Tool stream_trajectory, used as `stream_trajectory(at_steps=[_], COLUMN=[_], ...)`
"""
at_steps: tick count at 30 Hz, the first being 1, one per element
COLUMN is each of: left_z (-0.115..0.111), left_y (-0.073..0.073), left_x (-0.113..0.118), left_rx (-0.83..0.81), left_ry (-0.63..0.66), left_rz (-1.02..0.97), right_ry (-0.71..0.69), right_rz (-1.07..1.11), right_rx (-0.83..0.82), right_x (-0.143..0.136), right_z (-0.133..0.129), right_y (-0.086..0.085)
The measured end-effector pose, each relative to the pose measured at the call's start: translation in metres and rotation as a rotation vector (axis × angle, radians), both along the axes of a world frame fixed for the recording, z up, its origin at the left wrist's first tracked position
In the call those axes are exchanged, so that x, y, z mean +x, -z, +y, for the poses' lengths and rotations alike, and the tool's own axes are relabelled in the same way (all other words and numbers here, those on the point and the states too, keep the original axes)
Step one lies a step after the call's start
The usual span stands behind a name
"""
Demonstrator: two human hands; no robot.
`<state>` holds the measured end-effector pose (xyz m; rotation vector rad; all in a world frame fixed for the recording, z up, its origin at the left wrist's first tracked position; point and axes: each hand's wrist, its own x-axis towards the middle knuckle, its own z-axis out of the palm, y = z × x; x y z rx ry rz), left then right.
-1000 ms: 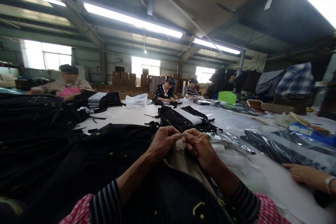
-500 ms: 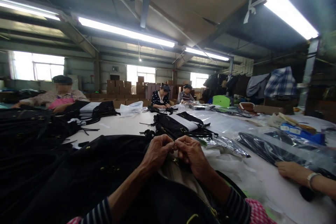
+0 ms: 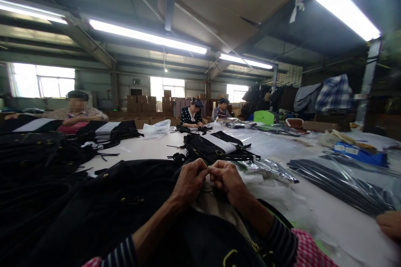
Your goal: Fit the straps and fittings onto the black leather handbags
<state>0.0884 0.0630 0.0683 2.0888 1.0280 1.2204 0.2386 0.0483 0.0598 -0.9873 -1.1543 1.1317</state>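
Observation:
My left hand (image 3: pixel 191 179) and my right hand (image 3: pixel 226 179) meet fingertip to fingertip above a black bag (image 3: pixel 208 233). Thumb and forefinger of each are pinched together. Whatever sits between the fingertips is too small to make out. Under my hands the bag gapes, showing a beige lining (image 3: pixel 216 207) and a gold-toned zip along its edge. Another black piece with gold-coloured fittings (image 3: pixel 131 192) lies to the left of my left wrist. Just beyond my fingers rests a black bag with a white paper band (image 3: pixel 221 144).
Black bags (image 3: pixel 37 154) are heaped on the left. Clear-wrapped black goods (image 3: pixel 341 179) and a blue box (image 3: pixel 360 154) lie on the right of the white table (image 3: pixel 140 150). A co-worker's hand (image 3: pixel 390 223) shows at the right edge. Several people sit across the table.
The co-worker's hand at right has drawn back towards the edge, and the wrapped goods there have shifted. Another banded black bag now shows at far left. My hands stay pinched, nearly still.

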Motion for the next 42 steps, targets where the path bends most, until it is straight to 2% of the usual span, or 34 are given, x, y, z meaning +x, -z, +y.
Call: stream_trajectory(at_steps=[4, 7, 10, 12, 15, 17, 19, 20, 22, 27, 30, 34, 38, 40, 42], left_z=[-0.001, -0.002, -0.003, -0.004, -0.004, -0.002, 0.001, 0.002, 0.004, 0.002, 0.001, 0.000, -0.001, -0.006, -0.017], left_y=[0.002, 0.001, 0.000, -0.002, -0.003, -0.004, -0.002, -0.001, 0.001, 0.001, -0.001, -0.001, -0.002, -0.007, -0.019], left_x=[0.000, -0.002, -0.002, -0.002, -0.002, -0.003, -0.003, -0.003, -0.003, -0.003, -0.004, -0.005, -0.003, -0.003, -0.007], left_rx=[0.006, -0.010, -0.041, -0.052, -0.064, -0.073, -0.080, -0.084, -0.094, -0.090, -0.086, -0.109, -0.091, -0.033, 0.076], left_ry=[-0.022, 0.009, 0.045, 0.058, 0.077, 0.089, 0.098, 0.103, 0.116, 0.119, 0.102, 0.113, 0.104, 0.059, 0.019], left_rz=[0.000, -0.007, -0.006, 0.002, 0.024, 0.032, 0.015, -0.003, -0.052, -0.140, -0.139, -0.148, -0.142, -0.143, -0.091], right_ry=[-0.026, -0.095, -0.146, -0.071, 0.210, 0.324, 0.327, 0.299, 0.212, 0.024, -0.005, 0.015, -0.022, -0.056, -0.033], right_rz=[-0.024, -0.034, -0.166, -0.296, -0.388, -0.405, -0.435, -0.464, -0.562, -0.918, -1.033, -1.025, -0.844, -0.711, -0.619], right_rx=[-0.036, -0.065, -0.025, 0.071, 0.243, 0.295, 0.266, 0.233, 0.168, 0.194, 0.132, 0.021, -0.040, -0.051, -0.050], right_x=[0.002, 0.007, 0.019, 0.032, 0.055, 0.070, 0.082, 0.087, 0.094, 0.109, 0.114, 0.114, 0.116, 0.117, 0.119], right_z=[0.002, 0.001, 0.001, 0.004, 0.016, 0.026, 0.031, 0.030, 0.020, -0.040, -0.069, -0.077, -0.065, -0.062, -0.063], right_y=[0.002, 0.006, -0.003, -0.024, -0.073, -0.102, -0.116, -0.115, -0.099, -0.021, 0.013, 0.036, 0.054, 0.060, 0.059])
